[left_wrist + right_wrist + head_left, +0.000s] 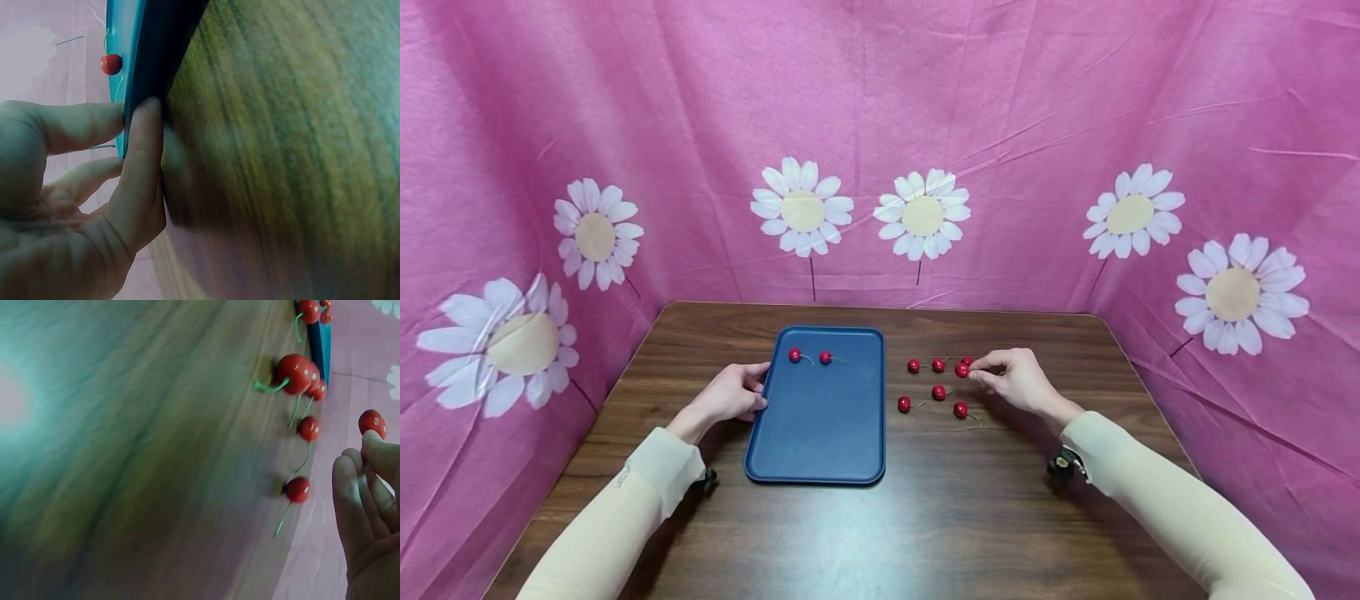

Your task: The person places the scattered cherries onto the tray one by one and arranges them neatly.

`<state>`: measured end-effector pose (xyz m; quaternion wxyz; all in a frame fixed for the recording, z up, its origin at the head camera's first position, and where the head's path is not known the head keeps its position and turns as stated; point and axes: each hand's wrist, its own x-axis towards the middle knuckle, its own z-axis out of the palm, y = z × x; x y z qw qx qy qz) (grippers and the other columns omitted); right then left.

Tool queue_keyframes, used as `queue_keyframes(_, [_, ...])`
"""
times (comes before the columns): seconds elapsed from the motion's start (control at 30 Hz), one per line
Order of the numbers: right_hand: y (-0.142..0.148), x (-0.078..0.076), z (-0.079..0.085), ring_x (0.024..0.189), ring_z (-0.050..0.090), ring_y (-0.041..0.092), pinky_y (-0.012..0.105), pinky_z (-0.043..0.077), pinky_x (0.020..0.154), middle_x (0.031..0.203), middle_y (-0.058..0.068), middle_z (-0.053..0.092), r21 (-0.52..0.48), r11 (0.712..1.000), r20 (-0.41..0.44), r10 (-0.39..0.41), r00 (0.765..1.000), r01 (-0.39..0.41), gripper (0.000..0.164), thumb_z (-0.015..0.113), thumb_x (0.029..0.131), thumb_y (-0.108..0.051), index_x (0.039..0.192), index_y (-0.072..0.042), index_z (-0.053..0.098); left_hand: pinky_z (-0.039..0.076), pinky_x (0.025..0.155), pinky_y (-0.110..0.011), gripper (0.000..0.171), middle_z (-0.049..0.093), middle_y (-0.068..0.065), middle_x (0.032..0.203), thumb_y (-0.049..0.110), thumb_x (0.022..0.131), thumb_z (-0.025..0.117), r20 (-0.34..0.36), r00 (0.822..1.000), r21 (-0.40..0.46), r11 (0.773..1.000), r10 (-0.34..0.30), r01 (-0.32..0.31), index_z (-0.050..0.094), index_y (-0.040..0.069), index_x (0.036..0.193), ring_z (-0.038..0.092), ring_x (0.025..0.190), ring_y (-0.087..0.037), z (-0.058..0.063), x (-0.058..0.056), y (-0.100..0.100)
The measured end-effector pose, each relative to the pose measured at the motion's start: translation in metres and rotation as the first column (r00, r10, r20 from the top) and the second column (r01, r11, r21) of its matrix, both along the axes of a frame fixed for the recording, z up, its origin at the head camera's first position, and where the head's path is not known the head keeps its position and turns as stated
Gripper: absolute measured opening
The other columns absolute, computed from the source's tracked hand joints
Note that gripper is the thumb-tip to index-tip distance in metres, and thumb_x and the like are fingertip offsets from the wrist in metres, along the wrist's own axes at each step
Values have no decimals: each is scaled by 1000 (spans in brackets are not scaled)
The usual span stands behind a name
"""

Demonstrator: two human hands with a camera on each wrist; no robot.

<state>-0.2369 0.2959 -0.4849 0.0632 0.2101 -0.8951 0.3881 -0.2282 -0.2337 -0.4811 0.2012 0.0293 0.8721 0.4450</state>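
Observation:
A blue rectangular tray (816, 429) lies on the table, two red cherries with thin stems near its far edge: a left cherry (794, 355) and a right cherry (826, 357). My left hand (735, 392) grips the tray's left rim, its fingers (140, 144) on either side of the edge in the left wrist view. To the right of the tray, my right hand (1017, 382) pinches a cherry (372, 424) between its fingertips, and the cherry appears above them in the right wrist view. Several loose cherries lie between that hand and the tray, among them a near one (961, 410).
The wooden table (970, 517) has a pink cloth (1022, 100) with white daisies hanging around its back and sides. Loose cherries, such as one by the tray's right side (904, 404), lie close together with stems pointing various ways.

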Motion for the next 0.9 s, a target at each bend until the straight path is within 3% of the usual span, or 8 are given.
queue_keyframes(0.17, [-21, -8, 8, 61, 75, 12, 17, 60, 58, 92, 12, 86, 5, 1000, -4, 9, 1000, -9, 7, 89, 95, -8, 102, -7, 90, 73, 79, -43, 82, 65, -19, 110, -7, 98, 72, -5, 1000, -3, 1000, 3, -3, 38, -3, 172, 69, 86, -18, 0, 1, 0])
queue_keyframes(0.37, [-52, -17, 18, 66, 80, 30, 22, 63, 58, 96, 16, 86, -29, 998, 63, 52, 997, -50, 7, 86, 98, -6, 103, -4, 88, 73, 82, -44, 81, 64, -19, 112, -6, 99, 72, 6, 1000, -5, 1000, 12, -12, 39, -1, 172, 69, 91, -20, 1, 1, 0])
queue_keyframes(0.67, [-95, -41, 21, 61, 70, 9, 19, 56, 59, 89, 16, 85, 39, 994, 95, 100, 990, -104, 7, 82, 101, -8, 104, -6, 88, 73, 80, -44, 83, 64, -17, 108, -7, 96, 73, -15, 1000, 8, 1000, -4, 4, 39, -2, 172, 68, 87, -16, 1, 1, -1])
queue_keyframes(0.9, [-125, -60, 18, 62, 63, 6, 22, 53, 60, 87, 17, 84, 88, 988, 121, 116, 986, -128, 9, 82, 102, -13, 105, -9, 89, 73, 81, -44, 82, 65, -17, 106, -7, 97, 72, -9, 1000, 14, 1000, -3, 3, 40, -1, 172, 70, 88, -18, -1, 0, -1])
